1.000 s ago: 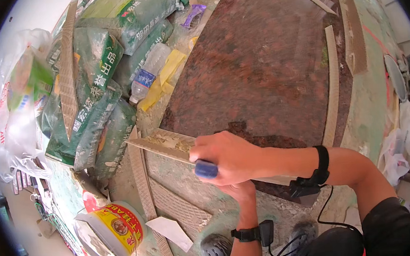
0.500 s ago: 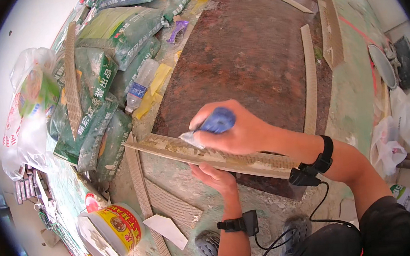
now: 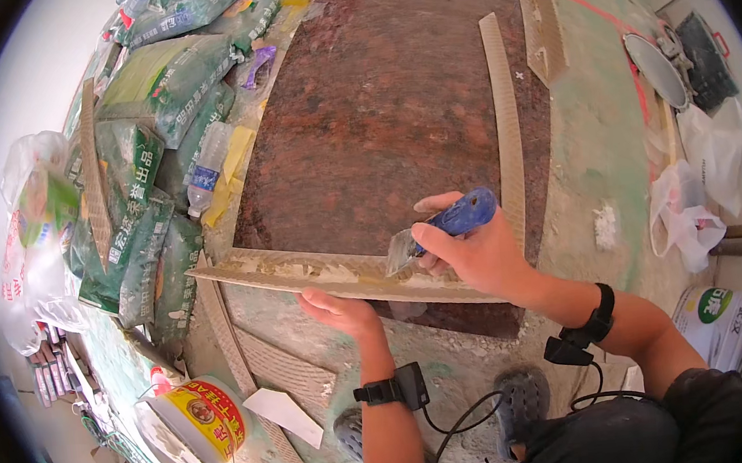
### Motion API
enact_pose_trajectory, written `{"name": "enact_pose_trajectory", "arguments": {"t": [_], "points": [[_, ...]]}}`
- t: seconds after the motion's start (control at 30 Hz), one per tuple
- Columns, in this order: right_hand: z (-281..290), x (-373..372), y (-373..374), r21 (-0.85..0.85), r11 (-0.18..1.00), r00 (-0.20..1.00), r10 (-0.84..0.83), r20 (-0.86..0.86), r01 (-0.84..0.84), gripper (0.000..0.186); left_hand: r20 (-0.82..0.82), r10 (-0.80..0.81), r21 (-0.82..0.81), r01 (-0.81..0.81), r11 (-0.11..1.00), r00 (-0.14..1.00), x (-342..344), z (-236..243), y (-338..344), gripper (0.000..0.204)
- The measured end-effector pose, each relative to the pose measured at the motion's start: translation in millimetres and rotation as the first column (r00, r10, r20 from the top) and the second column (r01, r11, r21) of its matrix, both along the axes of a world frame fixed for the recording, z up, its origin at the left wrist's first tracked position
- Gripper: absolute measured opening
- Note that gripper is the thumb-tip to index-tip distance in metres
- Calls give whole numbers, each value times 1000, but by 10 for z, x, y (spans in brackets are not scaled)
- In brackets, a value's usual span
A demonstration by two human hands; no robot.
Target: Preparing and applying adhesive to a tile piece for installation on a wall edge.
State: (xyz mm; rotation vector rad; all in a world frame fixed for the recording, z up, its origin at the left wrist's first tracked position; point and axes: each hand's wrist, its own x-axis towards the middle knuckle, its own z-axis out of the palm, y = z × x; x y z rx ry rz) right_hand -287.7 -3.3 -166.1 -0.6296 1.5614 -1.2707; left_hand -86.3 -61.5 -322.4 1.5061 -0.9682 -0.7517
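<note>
A long narrow tile strip (image 3: 295,272) lies tilted across the near end of a dark red-brown slab (image 3: 370,117). Beige paste is smeared unevenly along its ridged face. My right hand (image 3: 479,253) is closed round the blue handle of a putty knife (image 3: 468,211), with the blade down at the strip's pasted face. From the near side, my left hand (image 3: 343,313) holds the strip's lower edge near its middle; part of its fingers is hidden behind the strip.
Green bags (image 3: 168,82) are heaped at left, beside a plastic bottle (image 3: 209,171). A yellow-red bucket (image 3: 206,413) stands at lower left near loose tile strips (image 3: 281,363). Another strip (image 3: 505,123) lies on the slab's right side. White plastic bags (image 3: 687,213) and a tin (image 3: 719,324) are at right.
My right hand has moved the putty knife rightward along the strip, and the blade now points more steeply down. My left hand still supports the strip. The whole view has shifted.
</note>
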Motion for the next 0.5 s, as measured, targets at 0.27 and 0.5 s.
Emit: {"name": "enact_pose_trajectory", "arguments": {"t": [0.27, 0.5], "points": [[19, -157, 276, 28, 963, 892, -258, 371, 267, 28, -47, 19, -35, -21, 999, 999, 13, -36, -24, 71], [-180, -9, 413, -10, 967, 967, -253, -22, 253, 35, 64, 51, -36, -49, 998, 997, 22, -87, -37, 69]]}}
